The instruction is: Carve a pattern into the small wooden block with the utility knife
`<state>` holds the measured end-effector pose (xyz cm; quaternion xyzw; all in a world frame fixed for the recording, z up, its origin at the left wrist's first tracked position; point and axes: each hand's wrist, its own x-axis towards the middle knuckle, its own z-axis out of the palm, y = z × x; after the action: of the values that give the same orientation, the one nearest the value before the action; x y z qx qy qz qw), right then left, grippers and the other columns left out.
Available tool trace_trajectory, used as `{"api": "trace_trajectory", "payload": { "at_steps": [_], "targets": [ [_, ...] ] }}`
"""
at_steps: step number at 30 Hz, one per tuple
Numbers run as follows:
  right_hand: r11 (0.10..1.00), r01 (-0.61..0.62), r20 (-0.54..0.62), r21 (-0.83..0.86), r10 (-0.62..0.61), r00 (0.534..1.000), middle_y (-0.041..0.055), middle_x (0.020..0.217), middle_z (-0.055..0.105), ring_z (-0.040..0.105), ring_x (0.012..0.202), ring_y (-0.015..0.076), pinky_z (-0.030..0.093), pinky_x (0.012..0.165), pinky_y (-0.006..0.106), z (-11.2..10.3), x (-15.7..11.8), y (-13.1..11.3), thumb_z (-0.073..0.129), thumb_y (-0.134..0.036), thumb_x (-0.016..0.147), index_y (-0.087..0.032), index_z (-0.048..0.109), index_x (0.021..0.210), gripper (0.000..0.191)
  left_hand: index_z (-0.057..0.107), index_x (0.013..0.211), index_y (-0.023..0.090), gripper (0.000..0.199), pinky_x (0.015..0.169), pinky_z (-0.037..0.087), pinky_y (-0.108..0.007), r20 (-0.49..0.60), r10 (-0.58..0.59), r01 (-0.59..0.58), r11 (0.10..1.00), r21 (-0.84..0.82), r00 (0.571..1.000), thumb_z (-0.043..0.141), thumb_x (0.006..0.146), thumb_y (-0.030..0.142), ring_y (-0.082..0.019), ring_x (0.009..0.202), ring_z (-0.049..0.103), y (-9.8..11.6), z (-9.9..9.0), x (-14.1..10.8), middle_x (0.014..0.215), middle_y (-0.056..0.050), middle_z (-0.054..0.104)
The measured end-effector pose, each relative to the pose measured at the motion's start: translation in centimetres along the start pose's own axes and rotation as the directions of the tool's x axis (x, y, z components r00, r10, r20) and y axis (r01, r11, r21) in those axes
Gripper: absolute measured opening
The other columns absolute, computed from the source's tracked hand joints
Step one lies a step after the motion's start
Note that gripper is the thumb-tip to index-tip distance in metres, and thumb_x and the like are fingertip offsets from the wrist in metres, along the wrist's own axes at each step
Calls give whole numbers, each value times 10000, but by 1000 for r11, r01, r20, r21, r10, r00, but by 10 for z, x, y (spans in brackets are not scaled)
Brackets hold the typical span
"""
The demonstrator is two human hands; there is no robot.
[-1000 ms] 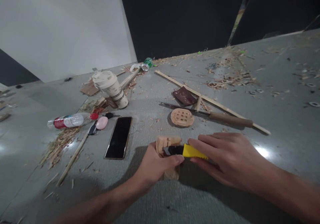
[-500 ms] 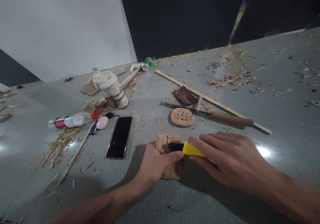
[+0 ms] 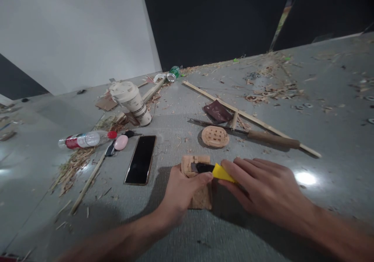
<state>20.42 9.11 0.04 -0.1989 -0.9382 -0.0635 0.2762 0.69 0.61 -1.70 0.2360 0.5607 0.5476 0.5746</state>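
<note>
A small block of wood with notches cut in its upper end lies under my hands. My left hand grips the block from its left side, thumb laid across the top. Closed around a yellow utility knife, my right hand holds the blade flat over the notched end, and my left thumb touches the knife near its black front. Just beyond the block rests an oval wooden piece with several square holes. The fingers of my left hand under the block are hidden.
A phone, a pink oval object, a plastic bottle and a lidded paper cup are to the left. A long wooden-handled tool, a brown sheet and a wooden strip lie beyond. Shavings are scattered around.
The knife has shifted slightly against the block's notched end, its yellow handle tilting a little. My left hand keeps its grip on the block. The whole view has moved slightly.
</note>
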Motion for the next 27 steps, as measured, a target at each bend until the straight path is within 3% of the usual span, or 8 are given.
{"api": "trace_trajectory", "payload": {
  "at_steps": [7,12,21,27],
  "targets": [
    [999,-35,-39,-26,34,999,6,798,703,615,608,162,394,613,343,4,-1,-7,531,-356,1110,-196,637,1019,213,800,891,157,357,682,585,-269,-97,-25,23,1000,-17,995,953,675,398,-166,714,714,2,5,-2,823,-39,770],
    [1000,-22,-5,7,22,1000,-8,772,691,637,614,174,378,606,354,2,3,2,526,-377,1109,-201,642,1037,223,768,894,151,469,649,590,-270,-147,-66,60,997,-45,987,1006,595,422,-176,694,728,4,6,-1,815,-43,780],
    [996,52,75,76,-58,996,-14,796,698,671,660,182,376,641,367,-7,5,13,507,-334,1104,-206,633,1070,182,770,967,157,491,691,603,-262,-92,-74,73,997,-14,993,1010,563,302,-164,735,731,5,3,0,860,-31,797],
    [994,74,70,83,-80,994,16,848,734,682,685,184,390,651,359,-9,4,19,515,-324,1095,-187,639,1144,191,782,899,152,383,669,585,-261,35,-35,35,999,8,999,978,653,370,-150,673,705,4,1,0,801,-35,778]
  ]
}}
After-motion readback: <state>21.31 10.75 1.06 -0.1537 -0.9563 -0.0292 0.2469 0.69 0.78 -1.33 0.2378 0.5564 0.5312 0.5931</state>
